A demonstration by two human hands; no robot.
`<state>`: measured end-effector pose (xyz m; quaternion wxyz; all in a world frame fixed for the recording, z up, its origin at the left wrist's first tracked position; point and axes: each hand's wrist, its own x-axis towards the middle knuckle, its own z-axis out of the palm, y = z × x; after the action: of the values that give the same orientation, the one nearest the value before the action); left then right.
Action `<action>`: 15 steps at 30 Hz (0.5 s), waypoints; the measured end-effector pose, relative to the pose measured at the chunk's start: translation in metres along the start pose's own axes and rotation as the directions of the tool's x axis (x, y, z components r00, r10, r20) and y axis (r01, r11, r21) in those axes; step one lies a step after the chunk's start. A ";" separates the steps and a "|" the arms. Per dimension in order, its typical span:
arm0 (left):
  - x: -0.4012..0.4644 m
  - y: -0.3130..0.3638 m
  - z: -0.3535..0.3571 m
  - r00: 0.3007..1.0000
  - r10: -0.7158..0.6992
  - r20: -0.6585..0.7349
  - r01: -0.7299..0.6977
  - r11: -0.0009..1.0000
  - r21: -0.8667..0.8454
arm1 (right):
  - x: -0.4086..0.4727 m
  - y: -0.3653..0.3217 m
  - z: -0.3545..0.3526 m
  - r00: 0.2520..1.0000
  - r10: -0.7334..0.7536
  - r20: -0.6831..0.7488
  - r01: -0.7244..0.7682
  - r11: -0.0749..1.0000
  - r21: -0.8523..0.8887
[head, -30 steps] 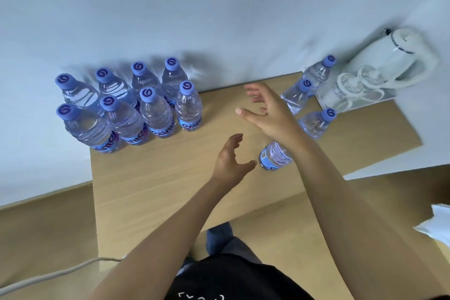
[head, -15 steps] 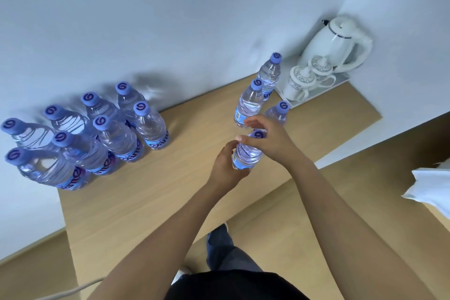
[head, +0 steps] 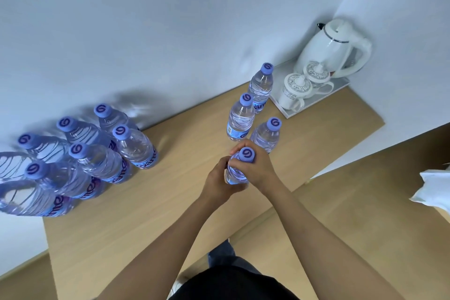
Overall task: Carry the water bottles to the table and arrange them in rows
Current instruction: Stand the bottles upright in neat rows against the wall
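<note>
Two hands meet on one water bottle point(head: 235, 173) near the middle of the bench point(head: 170, 214). Left hand point(head: 218, 184) wraps the lower body, fingers curled round it; right hand point(head: 257, 168) grips the shoulder just under the cap point(head: 246, 154), fingers curled round the neck. Bottle upright, long axis vertical, cap pointing up toward the camera; whether its base touches the bench cannot be told.

Just beyond the hands, three more bottles stand upright: one point(head: 266, 135) just right of and behind the held one, one point(head: 241, 118) farther back, one point(head: 262, 86) farthest, close to the wall. Far right corner: white tray point(head: 316, 102) carrying a white kettle point(head: 328, 48) and two patterned lidded cups point(head: 294, 90), close beside the farthest bottle.

Left side of the bench: cluster of bottles point(head: 97, 153) packed in rows, touching one another, caps up; those at the left edge are blurred and stretched by the lens.

Materials: bottles clear ribbed plastic, blue-violet caps with a swirl mark, blue labels. Bench is pale wood-grain laminate, flat, square-edged. Wall plain white. White cloth-like object point(head: 433, 190) at the right edge, unclear.
</note>
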<state>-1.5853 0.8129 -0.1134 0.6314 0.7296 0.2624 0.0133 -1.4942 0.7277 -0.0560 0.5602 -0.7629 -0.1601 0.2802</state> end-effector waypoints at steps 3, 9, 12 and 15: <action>0.004 0.002 0.001 0.999 -0.045 -0.007 0.045 0.997 -0.057 | 0.012 -0.010 -0.001 0.998 0.042 0.052 -0.043 0.999 0.027; -0.005 0.006 -0.009 0.997 -0.080 -0.003 0.078 0.977 -0.200 | 0.028 -0.046 0.001 0.976 0.078 0.201 -0.089 0.995 0.047; -0.016 0.018 -0.022 0.995 -0.095 -0.025 0.086 0.967 -0.240 | 0.032 -0.070 0.010 0.950 0.095 0.298 -0.113 0.993 0.045; -0.029 0.037 -0.042 0.997 -0.075 -0.034 0.064 0.964 -0.257 | 0.035 -0.098 0.021 0.926 0.094 0.367 -0.125 0.990 0.063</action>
<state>-1.6115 0.8369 -0.0619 0.7143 0.6321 0.2976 0.0409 -1.4725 0.7941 0.0234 0.5365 -0.6812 -0.2058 0.4537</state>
